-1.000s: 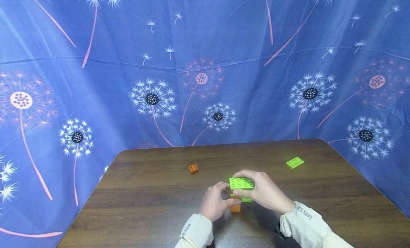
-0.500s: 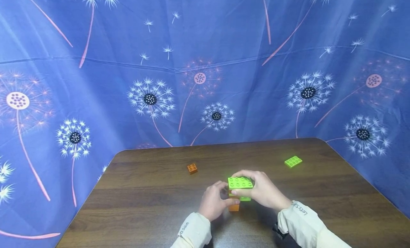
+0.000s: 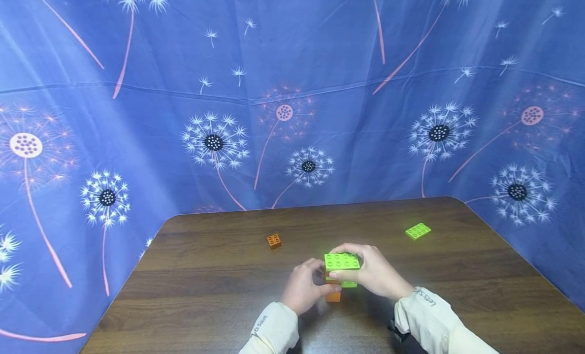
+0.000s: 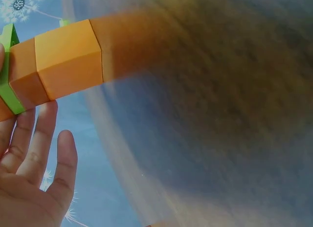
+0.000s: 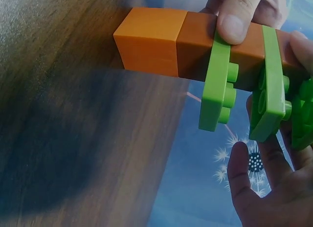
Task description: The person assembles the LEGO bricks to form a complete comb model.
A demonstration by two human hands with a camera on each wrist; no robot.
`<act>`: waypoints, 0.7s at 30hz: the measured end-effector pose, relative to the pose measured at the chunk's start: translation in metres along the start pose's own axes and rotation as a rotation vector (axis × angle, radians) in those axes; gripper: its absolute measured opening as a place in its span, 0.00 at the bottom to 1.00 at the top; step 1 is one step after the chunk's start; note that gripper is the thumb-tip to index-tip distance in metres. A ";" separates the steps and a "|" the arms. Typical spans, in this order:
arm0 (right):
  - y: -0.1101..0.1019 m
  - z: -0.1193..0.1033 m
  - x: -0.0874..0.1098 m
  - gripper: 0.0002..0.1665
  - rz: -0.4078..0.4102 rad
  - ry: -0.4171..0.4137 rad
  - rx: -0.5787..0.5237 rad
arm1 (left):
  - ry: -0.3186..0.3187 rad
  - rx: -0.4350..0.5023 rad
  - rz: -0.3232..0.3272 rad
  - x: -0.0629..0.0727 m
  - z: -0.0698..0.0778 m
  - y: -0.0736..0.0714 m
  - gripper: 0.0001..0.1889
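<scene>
A tower of toy building bricks stands upright on the table, with an orange brick (image 3: 333,296) at its foot. Above that, brown-orange bricks (image 5: 195,43) alternate with thin green plates (image 5: 214,92) that jut out to one side. My left hand (image 3: 300,289) grips the tower's middle from the left, thumb across the near side. My right hand (image 3: 377,274) holds the top from the right, its thumb just under the uppermost studded green plate (image 3: 341,261). In the left wrist view the tower's lower orange brick (image 4: 68,56) shows beside the fingers. The fingers hide parts of the middle.
A small orange brick (image 3: 273,241) with studs lies behind the tower to the left. Farther right lies a loose green plate (image 3: 418,231). The wooden table (image 3: 205,283) ends at a blue curtain (image 3: 356,140) with a dandelion print.
Both hands keep the same hold on the tower. Only the head view has shifted slightly, so everything sits a little farther left in it.
</scene>
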State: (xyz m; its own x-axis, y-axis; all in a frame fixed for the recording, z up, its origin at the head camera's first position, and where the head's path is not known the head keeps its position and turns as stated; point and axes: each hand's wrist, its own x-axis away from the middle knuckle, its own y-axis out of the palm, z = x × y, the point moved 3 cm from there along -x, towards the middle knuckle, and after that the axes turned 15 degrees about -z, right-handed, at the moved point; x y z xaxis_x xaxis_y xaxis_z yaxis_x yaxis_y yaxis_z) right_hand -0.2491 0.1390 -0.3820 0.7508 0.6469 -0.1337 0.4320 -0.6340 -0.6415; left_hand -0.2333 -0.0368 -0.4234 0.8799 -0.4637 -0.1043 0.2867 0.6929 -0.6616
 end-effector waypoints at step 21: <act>0.000 0.004 -0.001 0.23 -0.007 0.024 -0.014 | 0.000 -0.039 -0.124 0.003 -0.002 -0.017 0.23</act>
State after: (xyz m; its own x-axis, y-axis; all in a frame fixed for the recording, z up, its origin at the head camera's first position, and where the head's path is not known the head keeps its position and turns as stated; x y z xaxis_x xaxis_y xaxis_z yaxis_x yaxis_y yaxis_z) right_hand -0.2517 0.1395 -0.3849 0.7596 0.6408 -0.1112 0.4441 -0.6359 -0.6313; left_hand -0.2359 -0.0510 -0.4142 0.8385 -0.5446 -0.0198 0.3786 0.6083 -0.6976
